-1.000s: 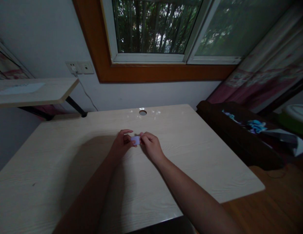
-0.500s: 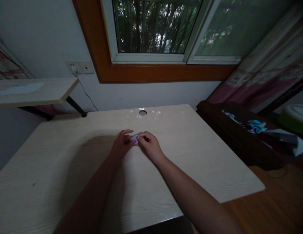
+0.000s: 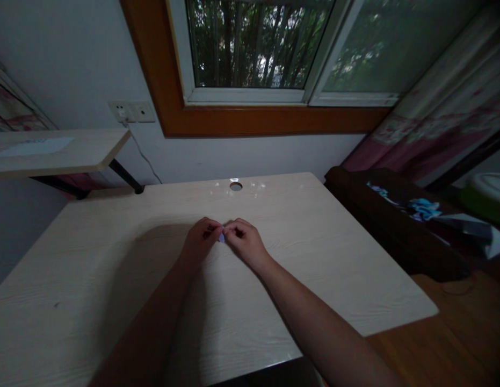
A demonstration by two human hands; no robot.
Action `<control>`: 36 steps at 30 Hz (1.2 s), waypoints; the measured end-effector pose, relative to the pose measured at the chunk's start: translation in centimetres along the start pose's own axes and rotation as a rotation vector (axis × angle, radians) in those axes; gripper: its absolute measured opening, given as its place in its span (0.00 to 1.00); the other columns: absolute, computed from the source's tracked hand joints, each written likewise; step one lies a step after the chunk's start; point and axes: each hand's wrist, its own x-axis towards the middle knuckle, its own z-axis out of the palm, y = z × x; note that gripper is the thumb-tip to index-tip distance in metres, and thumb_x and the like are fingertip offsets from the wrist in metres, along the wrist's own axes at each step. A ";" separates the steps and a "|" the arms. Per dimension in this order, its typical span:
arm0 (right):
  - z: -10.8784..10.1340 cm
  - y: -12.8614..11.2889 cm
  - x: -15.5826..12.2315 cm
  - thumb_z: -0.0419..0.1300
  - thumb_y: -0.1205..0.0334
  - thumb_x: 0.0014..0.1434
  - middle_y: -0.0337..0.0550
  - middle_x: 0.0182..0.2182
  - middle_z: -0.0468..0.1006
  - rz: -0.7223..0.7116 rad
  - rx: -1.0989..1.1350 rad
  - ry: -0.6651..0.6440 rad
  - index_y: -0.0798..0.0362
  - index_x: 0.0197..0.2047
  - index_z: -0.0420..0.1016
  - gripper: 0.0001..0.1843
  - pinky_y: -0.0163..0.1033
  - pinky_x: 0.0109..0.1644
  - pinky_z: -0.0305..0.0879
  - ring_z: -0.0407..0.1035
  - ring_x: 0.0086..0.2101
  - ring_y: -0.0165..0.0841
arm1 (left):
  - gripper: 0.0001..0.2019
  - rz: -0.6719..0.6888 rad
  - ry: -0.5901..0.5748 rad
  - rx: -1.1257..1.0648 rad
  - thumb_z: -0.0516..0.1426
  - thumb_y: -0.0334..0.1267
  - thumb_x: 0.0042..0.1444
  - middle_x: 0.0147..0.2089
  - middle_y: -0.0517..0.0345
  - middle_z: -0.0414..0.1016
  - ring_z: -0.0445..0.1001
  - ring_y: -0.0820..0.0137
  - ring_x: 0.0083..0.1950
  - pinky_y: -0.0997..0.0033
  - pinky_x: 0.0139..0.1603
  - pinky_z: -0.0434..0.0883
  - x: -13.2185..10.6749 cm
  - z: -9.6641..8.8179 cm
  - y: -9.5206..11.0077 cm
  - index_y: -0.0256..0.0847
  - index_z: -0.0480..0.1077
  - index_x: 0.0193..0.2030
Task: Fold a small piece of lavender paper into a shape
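A small pale-purple piece, which looks like folded paper [image 3: 222, 237], sits between my two hands just above the desk [image 3: 334, 252]. My left hand [image 3: 202, 236] pinches its left side between thumb and fingertips. From the right, my right hand [image 3: 245, 239] pinches it too, its fingers curled and its fingertips almost meeting the left ones. Most of the piece is hidden behind the fingers, so its full shape does not show.
A round cable hole [image 3: 236, 186] lies near the desk's back edge. On the left stands a raised shelf [image 3: 100, 148] with a white sheet [image 3: 36, 146]. A power cord [image 3: 143, 156] hangs from the wall socket. Right of the desk is a dark brown bench [image 3: 378, 226] bearing blue cloth [image 3: 424, 208].
My left fingers, spread half a second ago, have closed into a pinch. Less of the purple piece shows now. My right hand has barely moved.
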 end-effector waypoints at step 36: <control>-0.2 0.2 0.2 0.64 0.59 0.56 0.39 0.28 0.75 0.088 -0.010 -0.035 0.52 0.31 0.79 0.06 0.35 0.34 0.62 0.67 0.30 0.31 | 0.07 -0.141 0.008 -0.068 0.63 0.42 0.52 0.29 0.59 0.76 0.73 0.71 0.32 0.74 0.35 0.69 0.3 -0.4 -0.3 0.40 0.76 0.31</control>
